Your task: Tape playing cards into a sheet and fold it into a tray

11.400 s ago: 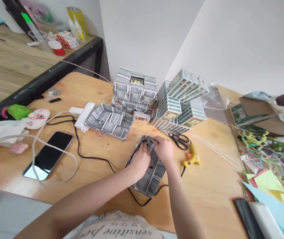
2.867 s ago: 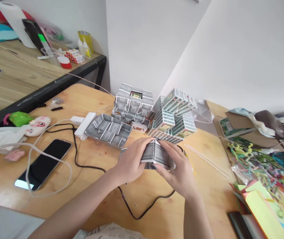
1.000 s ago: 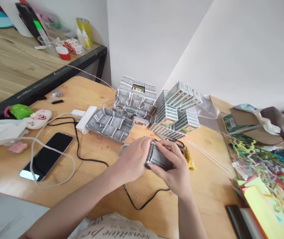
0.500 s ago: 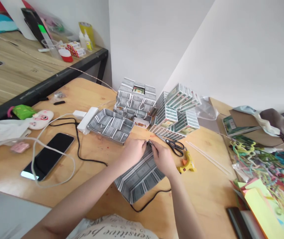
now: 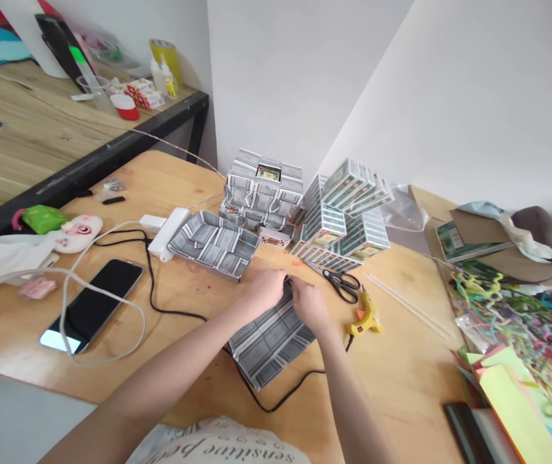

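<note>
A grey-patterned tray made of playing cards (image 5: 273,341) lies in front of me with its near corner tilted toward my body. My left hand (image 5: 270,289) and my right hand (image 5: 308,303) pinch its far edge side by side, fingers closed close together. The exact fold between the fingertips is hidden. Beyond my left hand sits a second card tray (image 5: 218,241). Behind it stands a larger card-built box (image 5: 266,190) with a square opening on top. Black scissors (image 5: 342,283) and a yellow hot glue gun (image 5: 366,314) lie right of my right hand.
Stacked green-and-white card boxes (image 5: 338,225) stand behind the scissors. Clear glue sticks (image 5: 406,304) lie on the right. A phone (image 5: 95,306), a white power strip (image 5: 169,233) and loose cables occupy the left. Coloured paper (image 5: 517,399) and craft scraps cover the right edge.
The held card tray has shifted and tipped slightly, and its near-left wall shows less. Both hands still pinch its far edge, the right hand a little further left.
</note>
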The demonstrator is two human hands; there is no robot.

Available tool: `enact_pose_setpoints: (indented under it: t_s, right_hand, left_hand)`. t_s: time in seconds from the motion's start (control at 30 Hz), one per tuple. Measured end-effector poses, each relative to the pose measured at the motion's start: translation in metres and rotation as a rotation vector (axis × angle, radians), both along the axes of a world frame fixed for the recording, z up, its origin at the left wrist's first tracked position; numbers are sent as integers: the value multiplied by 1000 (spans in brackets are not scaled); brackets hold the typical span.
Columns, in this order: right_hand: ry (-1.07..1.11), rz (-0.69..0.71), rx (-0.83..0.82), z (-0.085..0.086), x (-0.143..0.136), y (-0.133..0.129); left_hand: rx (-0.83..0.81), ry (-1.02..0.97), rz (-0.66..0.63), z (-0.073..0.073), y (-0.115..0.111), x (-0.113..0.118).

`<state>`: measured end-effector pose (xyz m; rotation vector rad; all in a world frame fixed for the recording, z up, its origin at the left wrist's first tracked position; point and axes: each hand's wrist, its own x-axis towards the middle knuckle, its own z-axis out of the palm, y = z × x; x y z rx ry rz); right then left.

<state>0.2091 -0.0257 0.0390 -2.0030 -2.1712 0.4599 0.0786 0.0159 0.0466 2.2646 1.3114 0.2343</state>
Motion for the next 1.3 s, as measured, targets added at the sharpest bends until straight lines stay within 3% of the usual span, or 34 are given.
enact_pose_setpoints:
  t_s: [0.33, 0.57, 0.73, 0.9, 1.13, 1.3]
  right_hand:
    - [-94, -25, -41, 3, -3, 1]
    - [-89, -54, -54, 5, -3, 2]
    - [128, -57, -24, 3, 3, 1]
    - [392, -146, 29, 2, 18, -7]
    - [401, -196, 196, 0, 9, -6]
    - [447, -201, 197, -6, 3, -2]
  left_hand:
    - [29, 1, -90, -1, -1, -5]
    - [-5, -2, -42, 2, -6, -1]
    - [-32, 22, -19, 3, -4, -3]
    - [-59, -36, -22, 2, -4, -19]
    - [1, -8, 135, -3, -15, -29]
    - [13, -21, 138, -6, -20, -29]
